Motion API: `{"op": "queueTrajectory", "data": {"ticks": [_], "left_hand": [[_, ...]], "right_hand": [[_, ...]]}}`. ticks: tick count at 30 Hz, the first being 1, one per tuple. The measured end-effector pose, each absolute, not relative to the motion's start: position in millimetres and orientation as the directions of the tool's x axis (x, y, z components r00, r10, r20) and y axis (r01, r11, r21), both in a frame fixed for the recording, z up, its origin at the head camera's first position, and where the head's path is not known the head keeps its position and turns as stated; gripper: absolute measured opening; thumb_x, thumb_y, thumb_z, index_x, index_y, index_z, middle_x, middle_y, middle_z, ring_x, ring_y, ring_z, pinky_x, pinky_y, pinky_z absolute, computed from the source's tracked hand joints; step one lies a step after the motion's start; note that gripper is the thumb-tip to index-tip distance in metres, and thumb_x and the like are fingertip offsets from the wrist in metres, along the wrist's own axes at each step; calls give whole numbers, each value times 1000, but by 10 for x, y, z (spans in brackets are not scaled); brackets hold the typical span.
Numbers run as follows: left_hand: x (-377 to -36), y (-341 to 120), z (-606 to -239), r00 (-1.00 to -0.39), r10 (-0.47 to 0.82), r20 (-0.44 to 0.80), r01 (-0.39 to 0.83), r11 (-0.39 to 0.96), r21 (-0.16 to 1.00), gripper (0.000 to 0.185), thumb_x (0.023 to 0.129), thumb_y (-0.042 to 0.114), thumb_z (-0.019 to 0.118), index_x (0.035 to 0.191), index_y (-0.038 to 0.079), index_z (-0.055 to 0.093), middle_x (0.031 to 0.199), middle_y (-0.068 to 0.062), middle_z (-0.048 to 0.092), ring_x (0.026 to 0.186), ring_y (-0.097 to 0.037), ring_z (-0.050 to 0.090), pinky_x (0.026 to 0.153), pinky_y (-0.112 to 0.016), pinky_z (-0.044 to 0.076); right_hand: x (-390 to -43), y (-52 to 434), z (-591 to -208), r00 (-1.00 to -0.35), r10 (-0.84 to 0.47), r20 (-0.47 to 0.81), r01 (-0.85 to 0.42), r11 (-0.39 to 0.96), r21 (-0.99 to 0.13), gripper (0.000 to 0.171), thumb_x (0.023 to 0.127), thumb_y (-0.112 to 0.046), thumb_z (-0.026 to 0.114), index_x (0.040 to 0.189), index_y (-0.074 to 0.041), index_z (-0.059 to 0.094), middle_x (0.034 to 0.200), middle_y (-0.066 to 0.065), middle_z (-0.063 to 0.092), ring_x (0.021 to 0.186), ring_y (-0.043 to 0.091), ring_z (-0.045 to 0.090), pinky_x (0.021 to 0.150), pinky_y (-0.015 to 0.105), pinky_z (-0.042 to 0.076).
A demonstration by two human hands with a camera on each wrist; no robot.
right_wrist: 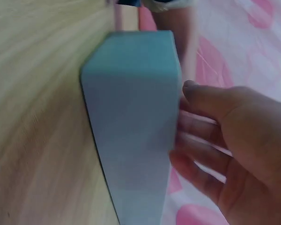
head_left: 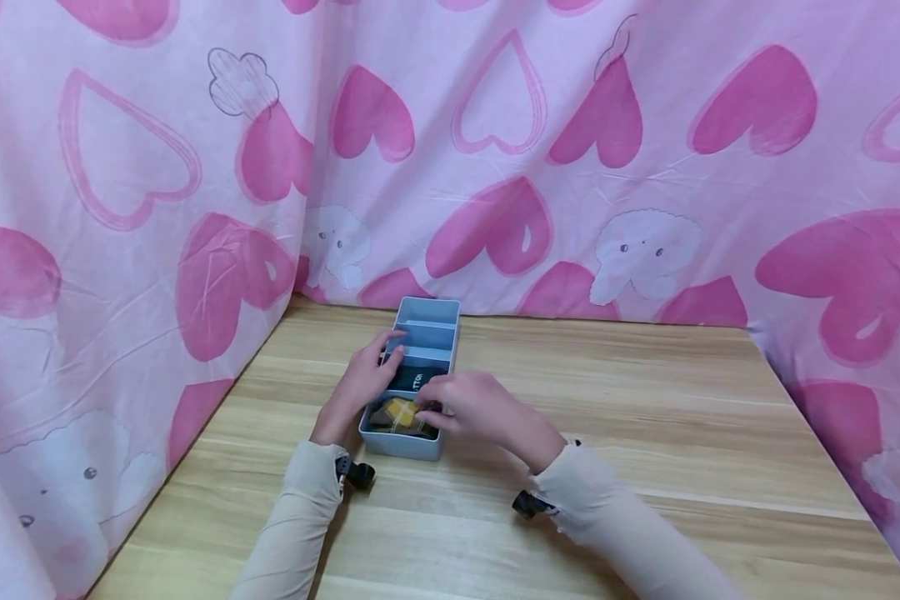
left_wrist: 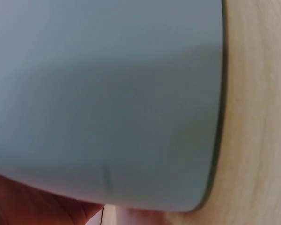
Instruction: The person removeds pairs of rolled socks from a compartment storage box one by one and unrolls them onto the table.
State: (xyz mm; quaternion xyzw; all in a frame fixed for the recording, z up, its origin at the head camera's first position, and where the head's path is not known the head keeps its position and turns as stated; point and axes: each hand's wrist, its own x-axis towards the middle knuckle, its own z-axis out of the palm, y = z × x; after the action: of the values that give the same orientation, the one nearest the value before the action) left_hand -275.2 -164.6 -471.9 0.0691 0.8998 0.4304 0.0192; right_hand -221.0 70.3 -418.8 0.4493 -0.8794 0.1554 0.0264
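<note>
A long grey-blue box (head_left: 401,447) with compartments in a row stands on the table. Its front compartment holds a folded yellow and brown plaid cloth (head_left: 399,413). Behind that lies a dark folded cloth (head_left: 411,377) with pale lettering. My left hand (head_left: 363,377) is at the box's left rim, thumb and fingers extended over the compartments. My right hand (head_left: 478,410) reaches over the right rim, its fingertips at the plaid cloth. In the right wrist view, the fingers of my right hand (right_wrist: 246,136) are loosely bent and spread, their tips partly hidden behind the box wall (right_wrist: 131,126).
The wooden table (head_left: 645,400) extends to the right of the box and in front of it. A pink curtain (head_left: 450,183) with hearts hangs along the back and both sides. The two rear compartments (head_left: 427,337) show bare grey-blue walls.
</note>
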Motion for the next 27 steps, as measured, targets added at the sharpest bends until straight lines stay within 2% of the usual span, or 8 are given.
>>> {"op": "queueTrajectory", "data": {"ticks": [3,6,9,15,22,27], "left_hand": [[-2748,-1653,-4722,-991,136,16,99,626,773,45,116,41,47,159,29,49,172,-10,42,152,-41,49,122,-67,42],[-2742,-1658,-4719,-991,132,2,85,624,777,45,116,41,47,159,30,48,172,-11,42,151,-41,50,120,-68,43],[-2743,-1655,-4716,-991,131,-9,75,620,781,45,116,42,47,160,31,48,172,-11,42,148,-42,52,118,-68,45],[-2752,-1646,-4715,-990,142,-13,77,610,789,46,115,43,47,160,31,47,173,-9,41,149,-42,52,117,-68,46],[-2764,-1653,-4705,-990,144,0,88,598,797,46,115,42,49,159,30,48,172,-10,42,149,-42,51,118,-69,45],[-2772,-1662,-4722,-990,143,-9,76,582,809,46,115,43,49,159,30,48,172,-8,42,150,-40,50,120,-67,44]], "right_hand": [[-2184,601,-4193,-624,-766,154,-780,599,-179,29,100,-49,76,113,-24,83,98,-9,79,74,3,65,66,20,55],[-2178,534,-4160,-661,-744,101,-747,638,-187,34,95,-56,80,108,-24,83,89,-10,76,67,3,59,59,20,48],[-2190,499,-4099,-682,-731,29,-720,663,-205,35,92,-55,83,107,-23,83,87,-9,76,68,4,60,62,23,51],[-2211,473,-3987,-687,-719,-106,-695,692,-196,37,89,-46,89,119,-25,82,102,-9,80,81,6,65,77,29,60],[-2222,354,-3922,-700,-703,-126,-692,711,-127,35,88,-39,91,118,-23,82,99,-5,79,81,13,65,76,32,61],[-2251,290,-3966,-698,-703,-134,-702,709,-61,29,89,-38,91,111,-21,82,98,-4,79,81,15,65,77,32,61]]}}
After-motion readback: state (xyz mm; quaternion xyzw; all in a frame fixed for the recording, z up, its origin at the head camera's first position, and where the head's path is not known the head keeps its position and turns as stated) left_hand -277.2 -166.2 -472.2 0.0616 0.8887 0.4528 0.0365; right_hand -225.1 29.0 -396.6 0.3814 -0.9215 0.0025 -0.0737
